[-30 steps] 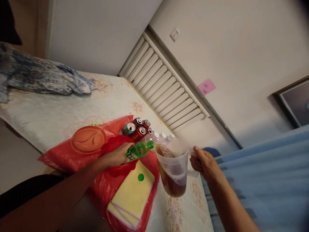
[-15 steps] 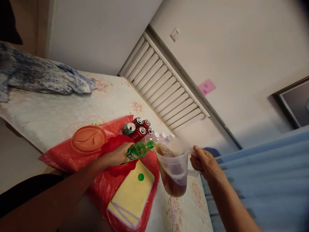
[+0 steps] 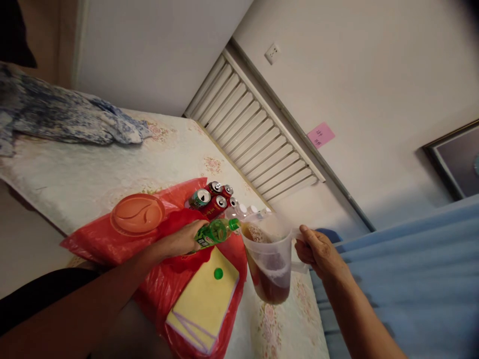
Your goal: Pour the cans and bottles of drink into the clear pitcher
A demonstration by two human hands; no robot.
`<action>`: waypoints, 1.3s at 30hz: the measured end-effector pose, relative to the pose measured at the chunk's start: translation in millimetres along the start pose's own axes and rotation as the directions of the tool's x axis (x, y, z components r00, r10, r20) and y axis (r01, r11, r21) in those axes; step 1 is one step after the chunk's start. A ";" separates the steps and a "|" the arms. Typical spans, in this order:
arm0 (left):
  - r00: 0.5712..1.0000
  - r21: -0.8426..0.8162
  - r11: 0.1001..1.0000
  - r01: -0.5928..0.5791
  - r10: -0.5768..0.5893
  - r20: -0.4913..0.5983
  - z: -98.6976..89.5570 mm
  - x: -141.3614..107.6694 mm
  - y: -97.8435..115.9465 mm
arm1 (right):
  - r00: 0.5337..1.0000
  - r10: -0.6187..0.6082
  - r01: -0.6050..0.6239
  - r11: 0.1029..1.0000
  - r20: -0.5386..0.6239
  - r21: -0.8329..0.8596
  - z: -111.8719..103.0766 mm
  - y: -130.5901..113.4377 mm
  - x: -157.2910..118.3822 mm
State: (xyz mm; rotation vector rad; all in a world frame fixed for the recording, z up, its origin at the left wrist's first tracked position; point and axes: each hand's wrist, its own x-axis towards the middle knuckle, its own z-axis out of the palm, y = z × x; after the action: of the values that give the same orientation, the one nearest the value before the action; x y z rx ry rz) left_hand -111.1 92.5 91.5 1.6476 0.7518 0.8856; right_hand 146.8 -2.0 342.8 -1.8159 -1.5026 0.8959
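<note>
My left hand (image 3: pixel 186 238) is closed around a green plastic bottle (image 3: pixel 215 233), tipped so its neck meets the rim of a clear plastic jug (image 3: pixel 275 254). The jug holds brown liquid with bubbles on top, and it hangs tilted above the table. By its handle, my right hand (image 3: pixel 316 251) grips the jug. Below the bottle, a small green bottle cap (image 3: pixel 218 273) lies on a folded yellow cloth (image 3: pixel 202 304) with a purple edge.
Red plastic sheeting (image 3: pixel 149 284) covers part of the flowered tablecloth (image 3: pixel 187 149). An orange lid-like dish (image 3: pixel 137 214) sits at left. Several drink cans (image 3: pixel 218 204) and clear bottles stand behind the bottle. A radiator (image 3: pixel 254 129) runs along the wall; a blue curtain (image 3: pixel 411 269) hangs right.
</note>
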 end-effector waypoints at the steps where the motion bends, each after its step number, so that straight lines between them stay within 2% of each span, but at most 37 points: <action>1: 1.000 -0.013 1.000 -0.003 0.004 0.011 -0.1 0.3 -0.5 | 1.000 -0.003 0.003 1.000 0.006 0.000 -0.6 0.5 0.1; 16: 0.998 -0.076 0.996 0.037 -0.034 0.044 -1.7 -1.5 7.9 | 1.000 -0.010 0.011 1.000 0.014 -0.018 -1.4 -0.4 0.8; 25: 1.000 -0.068 0.998 0.010 -0.008 0.026 -2.6 -1.4 13.2 | 1.000 0.016 -0.016 1.000 0.002 -0.009 -0.8 -2.0 0.7; 34: 1.000 -0.046 0.999 -0.004 0.005 0.021 -0.2 0.6 5.4 | 1.000 0.003 -0.003 1.000 0.011 -0.018 -0.3 -2.5 1.0; 39: 0.999 -0.015 1.000 -0.006 0.006 0.034 -1.9 -0.6 10.6 | 1.000 0.008 -0.008 1.000 0.022 -0.016 -0.1 -3.7 0.9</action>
State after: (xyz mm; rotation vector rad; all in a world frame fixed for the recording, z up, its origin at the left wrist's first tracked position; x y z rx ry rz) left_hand -112.6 90.5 102.0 1.6487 0.7158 0.8631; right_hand 144.9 -0.5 345.7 -1.8300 -1.5211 0.9137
